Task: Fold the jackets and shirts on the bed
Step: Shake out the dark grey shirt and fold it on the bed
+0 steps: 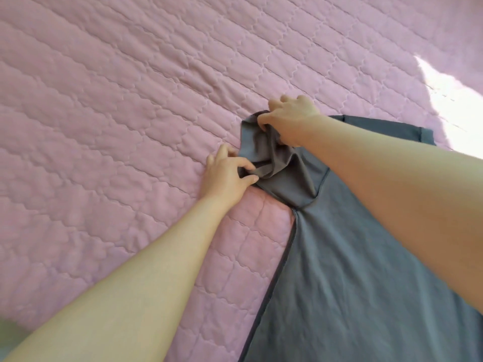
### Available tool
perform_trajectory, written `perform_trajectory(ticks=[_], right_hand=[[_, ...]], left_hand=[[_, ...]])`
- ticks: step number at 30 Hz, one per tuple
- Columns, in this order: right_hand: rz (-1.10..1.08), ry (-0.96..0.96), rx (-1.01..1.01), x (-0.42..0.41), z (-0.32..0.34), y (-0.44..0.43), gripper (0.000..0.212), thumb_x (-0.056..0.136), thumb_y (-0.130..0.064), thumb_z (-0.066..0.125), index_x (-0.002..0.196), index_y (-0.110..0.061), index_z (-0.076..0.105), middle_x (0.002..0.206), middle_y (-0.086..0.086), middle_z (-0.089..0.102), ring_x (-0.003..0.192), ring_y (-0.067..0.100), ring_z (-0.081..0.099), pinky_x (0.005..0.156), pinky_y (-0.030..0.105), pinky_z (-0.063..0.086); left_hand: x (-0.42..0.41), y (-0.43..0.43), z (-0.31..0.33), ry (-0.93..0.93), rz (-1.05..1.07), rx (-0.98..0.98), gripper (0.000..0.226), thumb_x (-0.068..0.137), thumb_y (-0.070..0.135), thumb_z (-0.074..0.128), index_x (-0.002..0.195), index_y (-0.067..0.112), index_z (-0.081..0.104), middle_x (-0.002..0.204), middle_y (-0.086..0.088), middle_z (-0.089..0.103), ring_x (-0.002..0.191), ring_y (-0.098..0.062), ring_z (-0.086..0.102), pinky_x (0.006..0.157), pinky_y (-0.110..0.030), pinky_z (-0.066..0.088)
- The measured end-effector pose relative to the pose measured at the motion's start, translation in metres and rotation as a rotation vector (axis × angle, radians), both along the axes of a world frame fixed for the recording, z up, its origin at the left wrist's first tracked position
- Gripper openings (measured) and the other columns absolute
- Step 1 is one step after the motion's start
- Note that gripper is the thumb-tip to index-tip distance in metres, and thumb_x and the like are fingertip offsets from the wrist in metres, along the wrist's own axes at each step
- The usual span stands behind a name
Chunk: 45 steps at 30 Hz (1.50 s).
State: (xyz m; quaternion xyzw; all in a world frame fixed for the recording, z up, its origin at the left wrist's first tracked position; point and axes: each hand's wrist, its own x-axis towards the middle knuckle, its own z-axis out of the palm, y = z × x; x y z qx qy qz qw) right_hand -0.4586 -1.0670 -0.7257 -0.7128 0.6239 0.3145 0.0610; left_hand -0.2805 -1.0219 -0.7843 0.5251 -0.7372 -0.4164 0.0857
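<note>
A grey shirt point(339, 270) lies spread on the pink quilted bed point(104, 113), its body running to the lower right. One sleeve point(264, 155) is bunched up at the shirt's upper left. My left hand point(227, 176) pinches the sleeve's lower hem edge. My right hand point(290, 118) grips the sleeve's upper edge, fingers curled into the cloth. My right forearm crosses over the shirt and hides part of its shoulder and collar.
The pink quilt covers the whole view. A bright patch of sunlight point(454, 108) falls on the bed at the right edge. Beyond the shirt, at upper left, is bare quilt.
</note>
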Motion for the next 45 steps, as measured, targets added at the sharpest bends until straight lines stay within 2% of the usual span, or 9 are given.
perform_trajectory(ticks=[5,12,17,23,29,33,36,42,45], right_hand=[[-0.195,-0.061,-0.171,-0.009,0.009,-0.006,0.036,0.085,-0.035,0.065,0.119,-0.023,0.058,0.117,0.006,0.059,0.105,0.031,0.059,0.072,0.034,0.036],[-0.611,-0.786,-0.506,0.012,-0.003,0.007,0.047,0.085,-0.004,0.054,0.125,-0.028,0.046,0.129,-0.001,0.043,0.089,0.026,0.057,0.071,0.039,0.048],[-0.839,-0.571,-0.731,0.034,-0.028,0.043,0.036,0.092,-0.027,0.053,0.126,-0.016,0.045,0.129,0.004,0.045,0.119,0.026,0.045,0.087,0.041,0.043],[-0.847,-0.865,-0.14,0.051,-0.042,0.078,0.09,0.075,-0.072,0.061,0.15,-0.038,0.024,0.162,-0.004,0.002,0.149,0.016,-0.003,0.121,0.046,0.002],[-1.071,-0.757,-0.134,0.07,-0.032,0.067,0.114,0.072,-0.068,0.066,0.154,-0.019,0.004,0.162,0.004,-0.011,0.149,0.024,-0.008,0.12,0.05,0.007],[-1.155,-0.627,-0.115,0.087,-0.033,0.07,0.082,0.085,-0.035,0.059,0.151,-0.015,0.014,0.158,0.025,-0.001,0.145,0.04,0.004,0.115,0.05,0.022],[-1.143,-0.606,-0.289,0.063,-0.025,0.074,0.039,0.088,-0.014,0.05,0.126,-0.009,0.048,0.139,0.024,0.041,0.126,0.04,0.041,0.088,0.037,0.042],[-1.497,-1.345,-0.563,-0.013,0.007,0.102,0.026,0.085,0.001,0.046,0.078,-0.015,0.065,0.073,0.005,0.06,0.074,0.023,0.054,0.069,0.031,0.043],[-1.623,-1.634,-0.635,-0.059,0.035,0.15,0.018,0.091,-0.001,0.049,0.091,-0.011,0.064,0.078,0.008,0.061,0.075,0.021,0.056,0.07,0.032,0.049]], left_hand=[[0.015,-0.005,0.002,0.115,0.097,0.22,0.018,0.085,0.034,0.071,0.086,0.017,0.067,0.093,-0.002,0.065,0.09,-0.02,0.057,0.08,-0.028,0.044],[0.025,0.003,0.008,0.114,0.359,0.299,0.012,0.089,0.021,0.057,0.081,0.014,0.051,0.078,0.0,0.062,0.081,-0.023,0.058,0.069,-0.029,0.041],[0.014,0.001,0.011,0.179,0.467,0.422,0.046,0.077,0.035,0.076,0.109,0.02,0.047,0.088,0.008,0.063,0.083,-0.012,0.062,0.073,-0.026,0.044],[0.016,-0.004,0.0,0.108,0.266,0.473,0.017,0.088,0.012,0.065,0.071,0.014,0.064,0.063,-0.002,0.06,0.07,-0.021,0.061,0.084,-0.048,0.055],[0.012,0.025,0.012,0.256,0.377,0.559,0.019,0.082,0.016,0.072,0.101,0.014,0.067,0.094,0.001,0.071,0.095,-0.02,0.067,0.092,-0.041,0.053],[-0.007,0.042,0.023,0.43,0.506,0.725,0.013,0.091,0.001,0.058,0.087,0.009,0.067,0.091,-0.002,0.07,0.091,-0.017,0.063,0.093,-0.035,0.051],[-0.027,0.056,0.035,0.387,0.462,0.552,0.022,0.088,0.003,0.062,0.067,0.011,0.06,0.063,0.009,0.065,0.064,-0.006,0.055,0.061,-0.016,0.046],[-0.075,0.092,0.068,0.481,0.22,0.165,0.005,0.086,0.021,0.067,0.086,0.022,0.063,0.083,0.003,0.069,0.081,-0.013,0.065,0.075,-0.032,0.052],[-0.113,0.125,0.087,0.464,0.042,0.059,0.01,0.089,0.024,0.062,0.096,0.017,0.063,0.092,0.001,0.066,0.087,-0.014,0.063,0.079,-0.037,0.053]])
